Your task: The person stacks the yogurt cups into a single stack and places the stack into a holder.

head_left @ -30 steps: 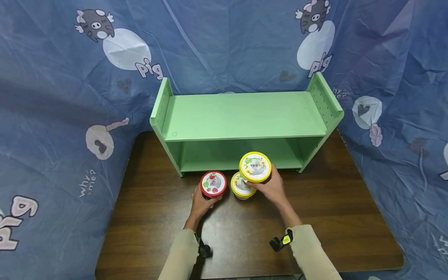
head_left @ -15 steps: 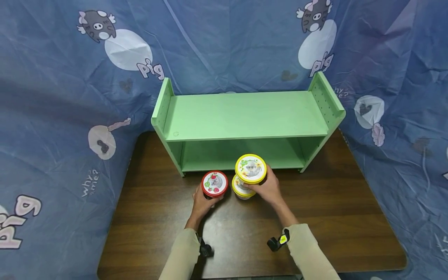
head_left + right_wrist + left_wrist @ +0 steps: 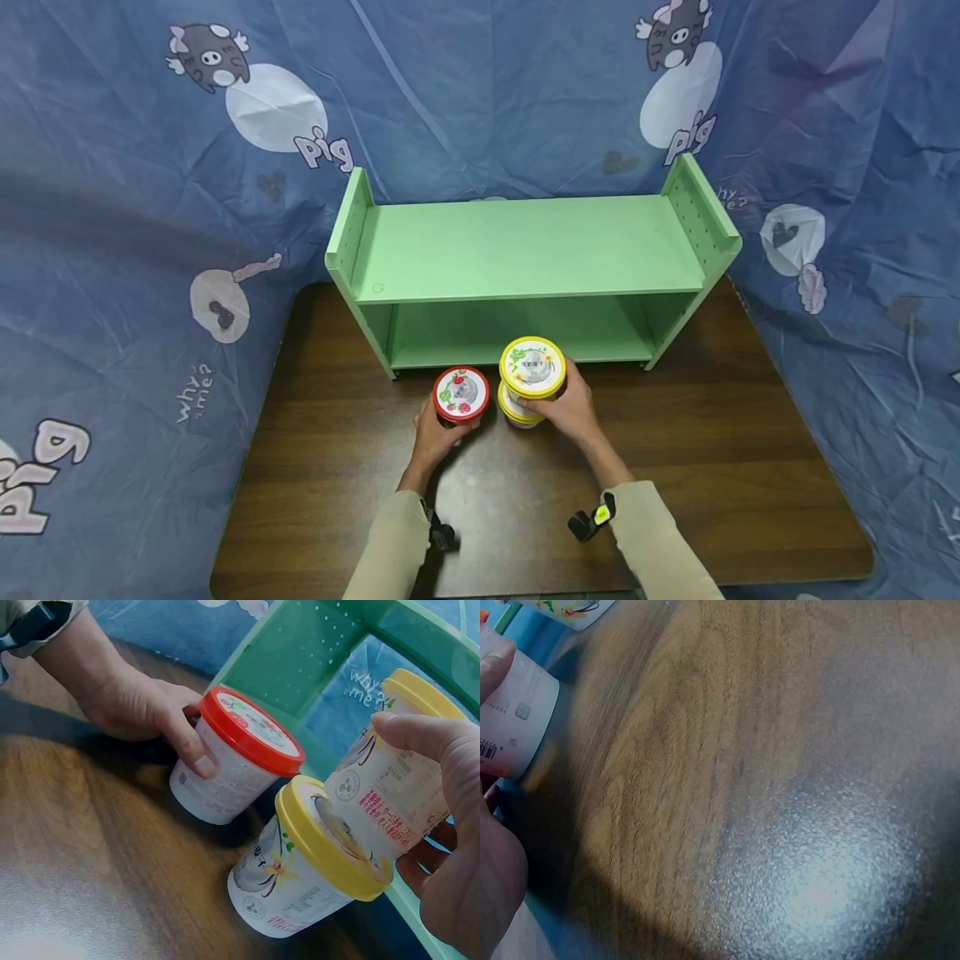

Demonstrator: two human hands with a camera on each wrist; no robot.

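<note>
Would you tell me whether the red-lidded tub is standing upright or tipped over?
Upright. The red-lidded tub stands on the table, lid facing up, with the left hand gripping its side.

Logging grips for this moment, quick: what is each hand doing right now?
Left hand: grip closed round the red-lidded cup on the table.
Right hand: grip closed round the upper yellow-lidded cup, over the lower yellow-lidded cup.
</note>
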